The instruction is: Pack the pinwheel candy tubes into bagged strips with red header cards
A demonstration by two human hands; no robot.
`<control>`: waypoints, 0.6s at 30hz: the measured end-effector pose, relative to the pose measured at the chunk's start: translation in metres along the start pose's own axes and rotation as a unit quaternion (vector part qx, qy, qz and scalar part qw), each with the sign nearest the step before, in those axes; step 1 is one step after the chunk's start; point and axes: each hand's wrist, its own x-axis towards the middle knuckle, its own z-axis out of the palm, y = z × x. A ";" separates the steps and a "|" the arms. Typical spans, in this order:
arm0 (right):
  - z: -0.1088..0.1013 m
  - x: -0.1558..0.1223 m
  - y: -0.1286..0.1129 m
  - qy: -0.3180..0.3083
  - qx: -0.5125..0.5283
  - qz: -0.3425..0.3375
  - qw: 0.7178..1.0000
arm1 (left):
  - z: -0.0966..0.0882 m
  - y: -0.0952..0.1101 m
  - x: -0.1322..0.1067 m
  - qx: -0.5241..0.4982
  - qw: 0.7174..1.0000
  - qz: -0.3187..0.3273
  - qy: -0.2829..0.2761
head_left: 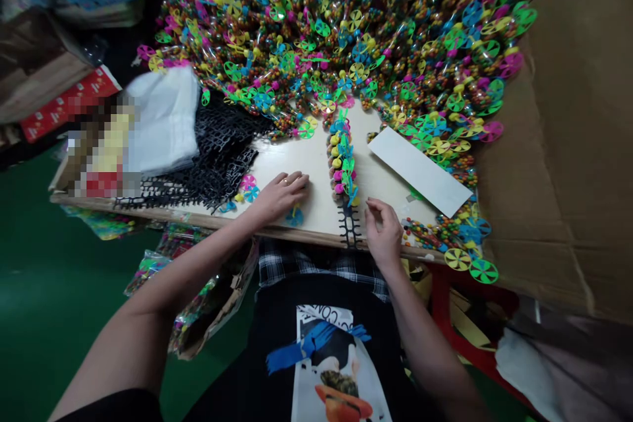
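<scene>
Between the two hands on the pale table [289, 157] lies a black strip [350, 227] bearing a row of candy toys [341, 161]. The left hand [284, 196], open and palm down, is near a blue pinwheel [295, 217]; the right hand [384, 231] curls loosely beside the strip, whether pinching anything I cannot tell.

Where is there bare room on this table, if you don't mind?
Bare tabletop shows between the left hand and the toy row, and between that row and the white card. The back is crowded by the heap, the left by netting, the front right by candies.
</scene>
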 end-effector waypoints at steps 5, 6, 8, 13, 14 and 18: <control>0.002 0.000 0.002 -0.002 0.059 0.060 0.996 | 0.002 0.005 0.003 -0.165 0.975 -0.097 0.111; 0.002 0.000 0.001 -0.011 0.088 0.083 0.993 | 0.004 0.014 0.004 -0.219 0.957 -0.130 0.138; 0.001 0.002 -0.005 -0.036 0.142 0.118 0.982 | 0.009 0.036 0.007 -0.323 0.913 -0.184 0.169; -0.002 0.008 -0.026 -0.093 0.129 0.115 0.980 | 0.022 0.085 0.021 -0.459 0.833 -0.257 0.172; -0.002 0.008 -0.029 -0.100 0.118 0.113 0.981 | 0.025 0.089 0.024 -0.468 0.826 -0.264 0.173; -0.002 0.005 -0.032 -0.104 0.112 0.132 0.979 | 0.033 0.091 0.029 -0.473 0.818 -0.269 0.184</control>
